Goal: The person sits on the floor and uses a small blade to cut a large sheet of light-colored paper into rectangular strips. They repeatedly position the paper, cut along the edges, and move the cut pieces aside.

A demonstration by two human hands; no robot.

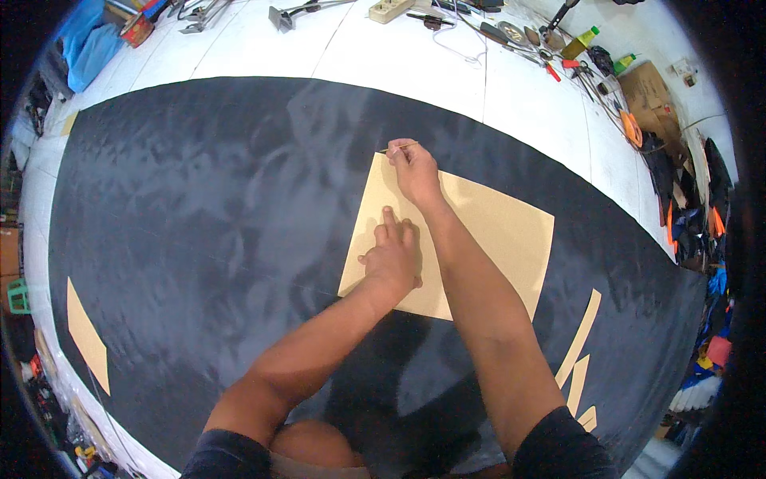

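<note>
A large tan sheet of card (495, 231) lies at a slant on a black sheet of material (215, 176). My left hand (391, 255) presses on its left half, fingers spread and holding nothing. Beyond it, at the card's far left corner, my right hand (415, 172) is closed in a pinch around a thin, pen-like stick (407, 145). The stick lies almost level across the fingertips, and its exact kind is too small to make out. My right forearm crosses over the card and covers part of it.
Narrow tan strips (581, 335) lie to the right, and a slanted tan piece (88, 339) to the left. Along the white table's far side are pliers-like tools, a power strip (390, 9) and a green-capped bottle (580, 43). A cardboard box (648, 100) stands far right.
</note>
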